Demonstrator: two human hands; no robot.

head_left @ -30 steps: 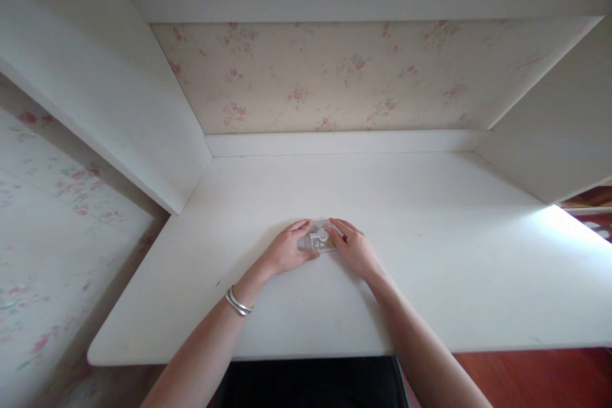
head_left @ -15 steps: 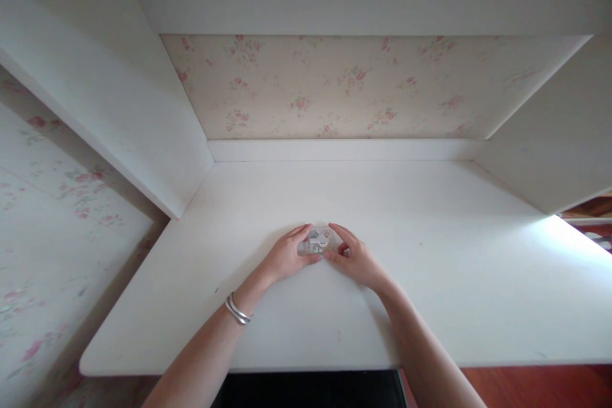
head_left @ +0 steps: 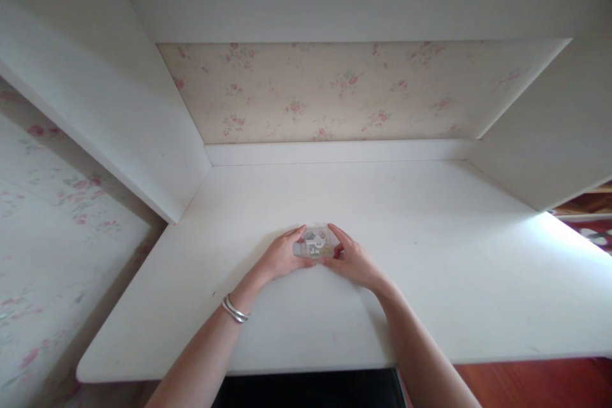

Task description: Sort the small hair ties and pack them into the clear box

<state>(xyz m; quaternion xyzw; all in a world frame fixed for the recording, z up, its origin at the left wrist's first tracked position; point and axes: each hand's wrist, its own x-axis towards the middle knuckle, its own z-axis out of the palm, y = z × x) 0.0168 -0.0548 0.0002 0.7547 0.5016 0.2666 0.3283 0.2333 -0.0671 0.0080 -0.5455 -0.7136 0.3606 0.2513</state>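
A small clear plastic case lies flat at the middle of the white desk, between my two hands. Pale, rounded small pieces show through its top, too small to name. My left hand, with silver bangles at the wrist, grips the left end of the case between thumb and fingers. On the opposite end, my right hand holds the case the same way, its fingertips at the far edge and its thumb at the near edge. Parts of both ends are hidden by the fingers.
The white desk top runs back to a low white ledge and a floral wall. White side panels close it in left and right. Below the front edge is a black flat surface; shelves with items stand at the far right.
The whole view has shifted slightly. My hands sit a little farther apart at the fingertips, and more of the case shows between them. Both hands stay on it.
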